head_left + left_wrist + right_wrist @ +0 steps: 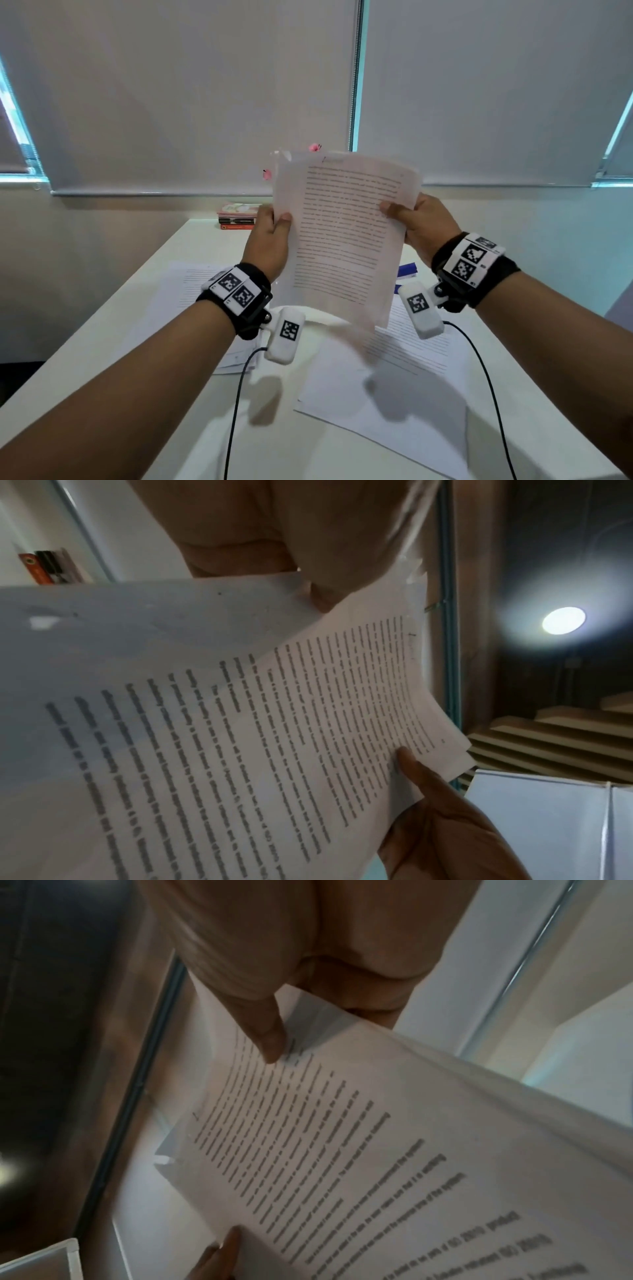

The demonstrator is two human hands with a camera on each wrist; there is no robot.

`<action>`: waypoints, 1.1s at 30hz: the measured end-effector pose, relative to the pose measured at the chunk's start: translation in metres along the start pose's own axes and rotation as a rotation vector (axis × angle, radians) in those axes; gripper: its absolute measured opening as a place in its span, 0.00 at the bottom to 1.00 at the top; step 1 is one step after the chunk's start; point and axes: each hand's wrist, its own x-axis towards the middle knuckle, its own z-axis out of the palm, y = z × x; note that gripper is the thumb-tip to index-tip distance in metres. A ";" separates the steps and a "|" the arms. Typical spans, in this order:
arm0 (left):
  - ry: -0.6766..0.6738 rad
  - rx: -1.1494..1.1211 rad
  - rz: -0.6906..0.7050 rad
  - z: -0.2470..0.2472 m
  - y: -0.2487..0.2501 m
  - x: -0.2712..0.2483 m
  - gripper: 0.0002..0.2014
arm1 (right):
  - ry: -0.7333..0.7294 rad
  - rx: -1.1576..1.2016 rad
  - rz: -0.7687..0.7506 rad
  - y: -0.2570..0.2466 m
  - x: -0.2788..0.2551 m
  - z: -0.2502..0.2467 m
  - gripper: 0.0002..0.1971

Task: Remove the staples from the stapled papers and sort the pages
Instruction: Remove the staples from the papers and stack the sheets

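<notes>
Both our forearms reach up from the frame's bottom edge, our left hand (270, 236) pinching one side of the stapled papers (346, 233) and our right hand (419, 221) pinching the other, the bundle held upright above the tabletop (291, 442). Loose pages (387, 387) lie below. A staple (412, 635) seems to sit at a top corner. If we pull our hands apart, the sheets could tear there; a loosened grip would drop the bundle onto the sorted sheets.

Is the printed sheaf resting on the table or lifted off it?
Lifted. The printed sheaf stands nearly upright above the table, pinched at its side edges by the left hand and the right hand.
</notes>
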 end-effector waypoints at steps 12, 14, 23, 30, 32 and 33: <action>-0.062 0.020 -0.084 0.018 -0.029 -0.028 0.13 | 0.023 -0.170 0.038 0.032 -0.014 -0.002 0.08; -0.045 -0.001 -0.069 0.016 -0.023 -0.025 0.12 | 0.014 -0.146 0.032 0.023 -0.013 -0.002 0.11; -0.072 0.057 -0.059 0.021 -0.044 -0.043 0.13 | -0.003 0.014 0.102 0.042 -0.024 -0.005 0.18; -0.042 0.278 0.009 0.000 -0.033 -0.023 0.12 | -0.027 0.023 0.163 0.022 -0.008 -0.014 0.17; -0.106 0.372 -0.048 -0.014 -0.032 -0.015 0.11 | 0.083 0.066 0.170 0.021 0.000 -0.025 0.18; -0.162 0.416 -0.088 -0.020 -0.034 -0.013 0.11 | 0.139 0.010 0.149 0.025 0.002 -0.029 0.16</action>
